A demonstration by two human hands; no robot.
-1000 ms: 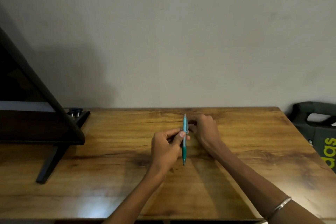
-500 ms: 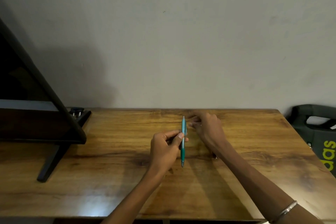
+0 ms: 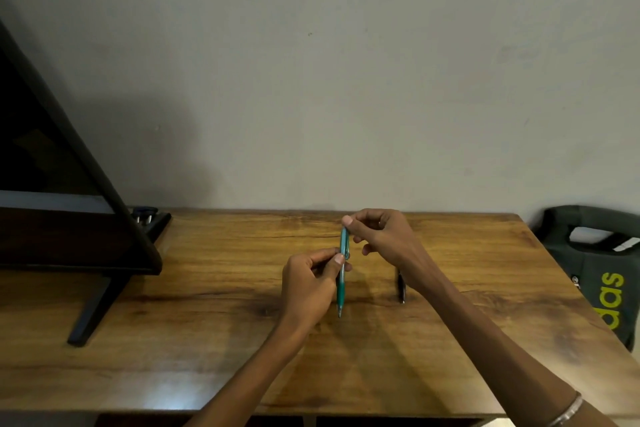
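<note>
A teal pen (image 3: 341,291) stands roughly upright over the middle of a wooden table (image 3: 194,305), tip pointing toward me. My left hand (image 3: 306,286) grips its barrel around the middle between thumb and fingers. My right hand (image 3: 384,236) is curled at the pen's far end, with thumb and forefinger on the top. A second, dark pen (image 3: 401,288) lies on the table just right of the teal one, its far end hidden under my right wrist.
A dark screen on a slanted stand (image 3: 69,218) fills the table's left side, with one foot (image 3: 90,315) reaching toward me. A dark bag with yellow-green lettering (image 3: 602,274) sits beyond the table's right edge. A plain wall rises right behind the table.
My right hand drew back from the teal pen, then returned and now closes on its top end. The dark pen on the table has come into view. My left hand kept its grip.
</note>
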